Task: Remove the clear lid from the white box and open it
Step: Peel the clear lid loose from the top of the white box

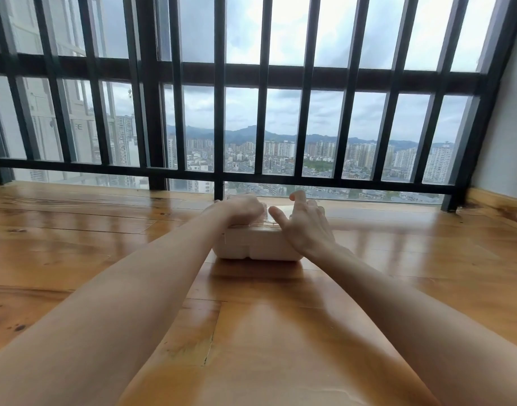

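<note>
I am in a room high up in a tall building, maybe a flat. Under my arms is a shiny wooden floor (pixel 75 230). Just past my hands is a big window (pixel 283 124) with black bars (pixel 219 112). Far beyond it I see many city towers (pixel 280 150), hills and grey clouds.

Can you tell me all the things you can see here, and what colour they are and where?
white box: one, white, on the wooden surface in the middle, under both hands
clear lid: one, see-through, on top of the box, mostly hidden by the hands
wooden surface: one, shiny orange-brown, across the lower half
window bars: many, black, upright behind the box
city buildings: many, pale, far outside below grey clouds
left hand: one, curled on the lid's left side
right hand: one, fingers spread over the lid's right side
</note>
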The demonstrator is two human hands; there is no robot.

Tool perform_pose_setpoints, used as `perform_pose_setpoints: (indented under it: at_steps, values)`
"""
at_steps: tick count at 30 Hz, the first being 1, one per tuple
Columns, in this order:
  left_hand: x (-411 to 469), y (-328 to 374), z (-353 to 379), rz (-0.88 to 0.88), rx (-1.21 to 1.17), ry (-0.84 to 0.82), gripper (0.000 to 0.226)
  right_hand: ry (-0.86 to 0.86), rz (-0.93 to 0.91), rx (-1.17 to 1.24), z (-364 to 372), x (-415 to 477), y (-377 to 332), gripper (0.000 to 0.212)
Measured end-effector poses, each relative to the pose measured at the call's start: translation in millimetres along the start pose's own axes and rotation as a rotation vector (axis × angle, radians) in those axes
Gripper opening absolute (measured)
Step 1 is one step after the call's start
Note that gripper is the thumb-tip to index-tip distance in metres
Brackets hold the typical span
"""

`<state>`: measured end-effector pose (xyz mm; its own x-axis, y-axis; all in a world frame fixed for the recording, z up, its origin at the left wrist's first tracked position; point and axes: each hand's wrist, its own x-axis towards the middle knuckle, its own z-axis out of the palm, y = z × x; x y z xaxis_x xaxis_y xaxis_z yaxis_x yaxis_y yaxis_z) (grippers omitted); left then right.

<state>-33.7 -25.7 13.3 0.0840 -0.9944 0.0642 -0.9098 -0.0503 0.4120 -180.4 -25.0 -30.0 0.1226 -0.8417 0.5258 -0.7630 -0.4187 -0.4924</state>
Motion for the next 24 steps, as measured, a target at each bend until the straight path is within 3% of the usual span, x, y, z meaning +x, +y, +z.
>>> perform_pose_setpoints:
  at_steps: [6,12,16,19,24]
  values:
    - [4,-4,-1,0.034,-0.048,0.0,0.047,-0.06,0.002,0.24,-8,0,5,0.076]
    - [1,-4,-3,0.064,-0.15,0.021,0.048,-0.056,-0.039,0.353,-15,-2,10,0.075]
    - [-2,-16,-7,0.178,-0.313,0.047,0.065,-0.027,-0.041,0.389,-14,-3,12,0.077]
    - [-3,-27,-11,0.285,-0.414,0.072,0.056,-0.011,-0.036,0.412,-14,-3,11,0.08]
    - [-14,-34,-15,0.384,-0.417,-0.037,0.054,0.032,-0.052,0.435,-14,1,10,0.08]
